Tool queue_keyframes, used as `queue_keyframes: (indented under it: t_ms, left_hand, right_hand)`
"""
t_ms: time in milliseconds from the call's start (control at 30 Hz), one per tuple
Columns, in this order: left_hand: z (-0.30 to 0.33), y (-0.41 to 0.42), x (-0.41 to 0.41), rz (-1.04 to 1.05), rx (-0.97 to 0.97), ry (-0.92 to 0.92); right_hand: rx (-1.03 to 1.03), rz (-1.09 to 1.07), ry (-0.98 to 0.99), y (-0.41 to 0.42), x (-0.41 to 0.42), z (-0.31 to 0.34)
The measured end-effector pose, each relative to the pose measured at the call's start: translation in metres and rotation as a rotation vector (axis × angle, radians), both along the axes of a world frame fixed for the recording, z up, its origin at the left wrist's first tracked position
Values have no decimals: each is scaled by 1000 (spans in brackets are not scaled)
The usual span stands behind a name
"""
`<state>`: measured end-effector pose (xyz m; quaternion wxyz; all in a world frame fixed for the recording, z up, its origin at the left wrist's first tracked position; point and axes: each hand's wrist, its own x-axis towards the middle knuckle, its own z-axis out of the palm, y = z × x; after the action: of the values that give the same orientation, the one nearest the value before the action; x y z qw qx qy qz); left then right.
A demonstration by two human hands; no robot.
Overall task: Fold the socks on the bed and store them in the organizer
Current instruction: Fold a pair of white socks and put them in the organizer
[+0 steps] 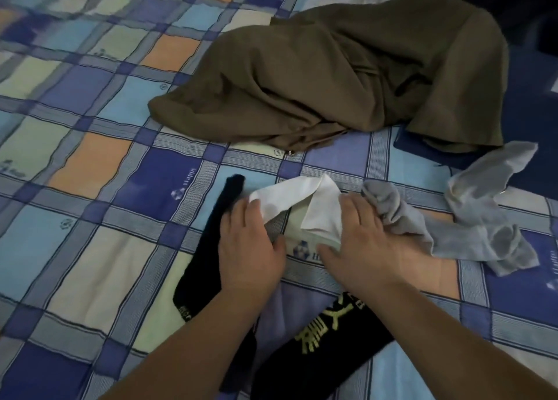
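Head view looks down on a bed covered by a checked sheet [90, 164] in blue, cream and orange squares, with both bare hands working at a white sock [302, 202] in the middle of the frame.

The left hand [252, 245] lies knuckles up over the sock's left end; its fingers curl down onto the fabric and its thumb tucks in at the lower edge, so it appears to pinch that end, though the fingertips are hidden under the cloth. The right hand [362, 242] covers the sock's right end, fingers curled over the folded-back flap and thumb reaching in beneath it, gripping the fabric. Between the two hands the sock is bent into a peak, its folded part rising away from the person just beyond the fingers.

Just to the left of the left hand, partly under its wrist, a long black sock [208, 248] lies stretched on the sheet. Beneath both forearms, nearer the person, a second black sock with yellow lettering [326, 336] lies on the bed. Touching the outer side of the right hand is a crumpled grey sock [401, 215], and further right of it, another grey sock [483, 182] is sprawled near the bed's edge. Well beyond both hands a heap of olive-brown cloth [347, 76] rests on the sheet.
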<state>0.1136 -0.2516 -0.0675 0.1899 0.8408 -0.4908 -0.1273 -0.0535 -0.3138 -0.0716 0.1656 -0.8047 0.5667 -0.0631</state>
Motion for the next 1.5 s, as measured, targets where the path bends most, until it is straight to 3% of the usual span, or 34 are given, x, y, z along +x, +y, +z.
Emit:
queue_keyframes:
  t_ms: [167,267,433,500,600,667,733,800,833,967,1267,1400,1500]
  left_hand:
    - [-22,-22,21,-228,107,-79]
    - [-35,-27,22,-238,116,-73]
    - [-36,-30,23,-208,-79,-113]
    - [-26,-31,28,-166,-151,-29]
    - [-4,-34,35,72,-153,342]
    - [16,-34,34,327,-251,808]
    - [37,-32,32,495,-379,1239]
    - [55,-25,28,530,-442,1432]
    - [64,-20,24,523,-446,1467]
    - [85,13,-7,497,-392,1434]
    - [72,161,-111,546,-1,1447]
    - [64,221,-150,483,125,1357]
    - [56,251,-163,332,223,1164]
  right_hand:
    - [44,103,88,-16,3,-17]
    - [0,71,77,-16,10,-27]
    - [-42,63,51,-20,12,-27]
    - [-72,53,-43,-24,12,-16]
    - [-3,-165,-301,-31,7,10]
    - [108,-397,-535,-32,-2,29]
    - [264,-622,-948,-28,-12,48]
    - [402,-738,-1314,-19,-25,67]
    - [444,-758,-1401,-12,-34,76]
    - [571,-756,-1476,27,-79,100]
    - [544,-942,-1134,170,-216,105]
    - [554,-1057,-1074,242,-265,94]
    - [570,-1122,-1052,289,-286,81]
